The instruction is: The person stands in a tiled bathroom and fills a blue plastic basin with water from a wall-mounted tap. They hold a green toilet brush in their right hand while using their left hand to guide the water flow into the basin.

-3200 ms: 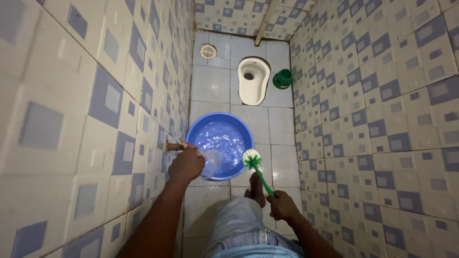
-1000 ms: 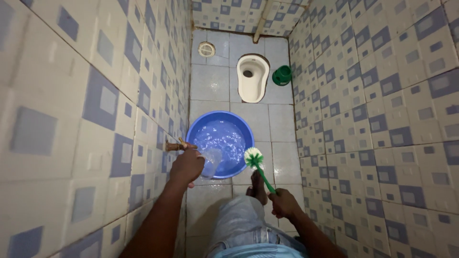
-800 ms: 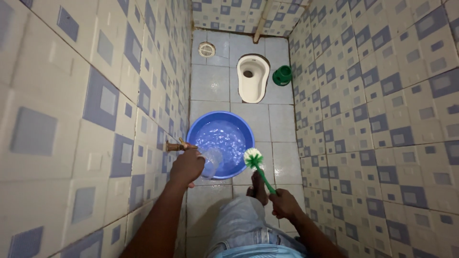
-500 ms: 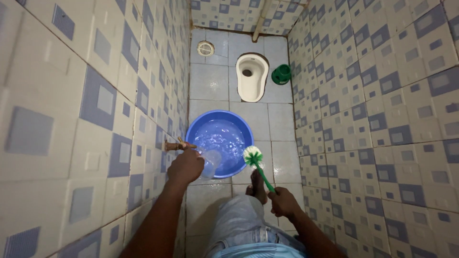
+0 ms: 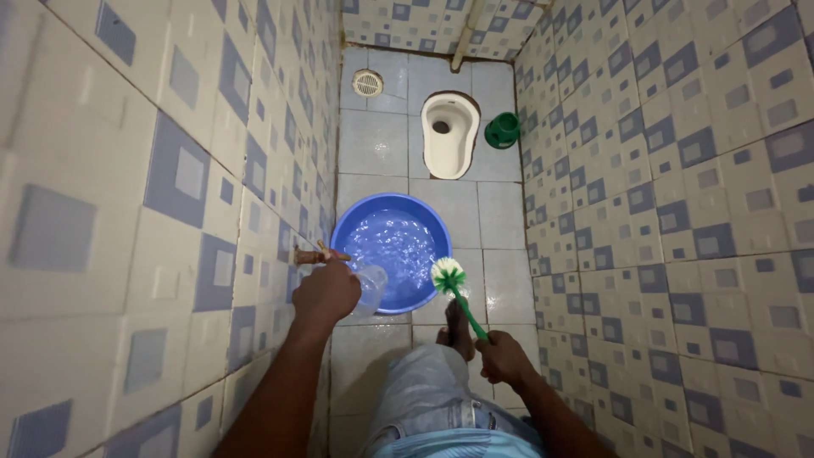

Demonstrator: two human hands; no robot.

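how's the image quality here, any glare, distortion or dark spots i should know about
Head view: wide-angle lens bends the tiled walls outward; light glints off the water in the blue basin and the wet floor; lower corners fall dim; the clear container at the left hand looks soft; the green brush in the right hand stays sharp.

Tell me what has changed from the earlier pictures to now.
Almost nothing. The left hand still holds the clear cup by the wall tap, over the blue basin; the right hand still grips the green brush. Only the view shifted slightly.
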